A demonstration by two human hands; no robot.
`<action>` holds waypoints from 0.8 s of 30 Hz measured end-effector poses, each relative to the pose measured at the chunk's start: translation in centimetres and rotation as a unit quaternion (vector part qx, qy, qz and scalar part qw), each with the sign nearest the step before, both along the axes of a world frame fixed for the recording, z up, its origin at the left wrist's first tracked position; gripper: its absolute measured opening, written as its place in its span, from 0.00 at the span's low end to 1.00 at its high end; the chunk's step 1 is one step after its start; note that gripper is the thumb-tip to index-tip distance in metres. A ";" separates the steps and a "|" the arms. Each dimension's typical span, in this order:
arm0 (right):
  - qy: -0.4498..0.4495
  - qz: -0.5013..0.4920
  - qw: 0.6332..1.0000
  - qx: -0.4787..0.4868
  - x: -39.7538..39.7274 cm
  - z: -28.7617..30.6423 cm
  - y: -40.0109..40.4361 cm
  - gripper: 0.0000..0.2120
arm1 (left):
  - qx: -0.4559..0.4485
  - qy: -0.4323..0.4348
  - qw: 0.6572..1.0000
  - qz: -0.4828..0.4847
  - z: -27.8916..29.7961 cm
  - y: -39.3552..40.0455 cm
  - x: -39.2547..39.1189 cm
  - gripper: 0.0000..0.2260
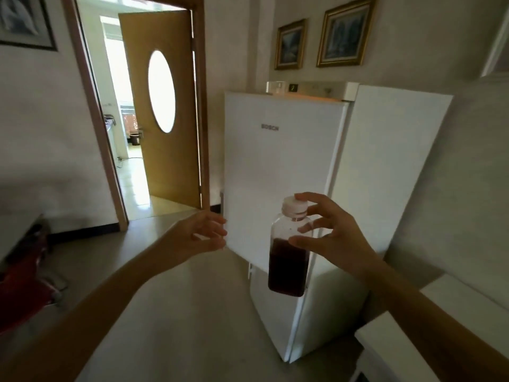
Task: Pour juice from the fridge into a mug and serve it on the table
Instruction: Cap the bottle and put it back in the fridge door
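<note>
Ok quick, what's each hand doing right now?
Left hand: open, at the fridge door edge, holding nothing.
Right hand: shut on the juice bottle, fingertips only.

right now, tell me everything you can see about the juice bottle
The juice bottle is clear plastic with squared sides and a white screw cap, closed. Dark reddish-brown juice fills roughly the lower half. It hangs nearly upright in front of the fridge door, held by the right hand, fingertips on cap and shoulder. The left hand is apart.
</note>
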State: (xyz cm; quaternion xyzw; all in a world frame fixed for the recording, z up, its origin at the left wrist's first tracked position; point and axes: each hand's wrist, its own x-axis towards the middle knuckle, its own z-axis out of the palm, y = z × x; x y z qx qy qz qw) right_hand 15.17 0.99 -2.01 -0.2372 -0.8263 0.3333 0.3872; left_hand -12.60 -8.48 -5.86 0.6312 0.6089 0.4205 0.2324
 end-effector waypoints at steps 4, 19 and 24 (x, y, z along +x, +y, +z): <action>-0.006 0.032 0.999 0.008 -9.1 -0.7 0.7 0.31 | -0.007 0.039 0.999 0.034 -0.8 -2.0 -9.2 0.17; -0.009 0.126 0.992 -0.007 -38.5 -1.1 12.8 0.29 | -0.001 0.071 0.995 0.070 -2.0 9.3 -34.5 0.12; -0.027 0.117 0.993 0.015 -46.2 -1.3 19.6 0.33 | -0.006 0.048 0.997 0.062 -2.1 16.1 -41.5 0.12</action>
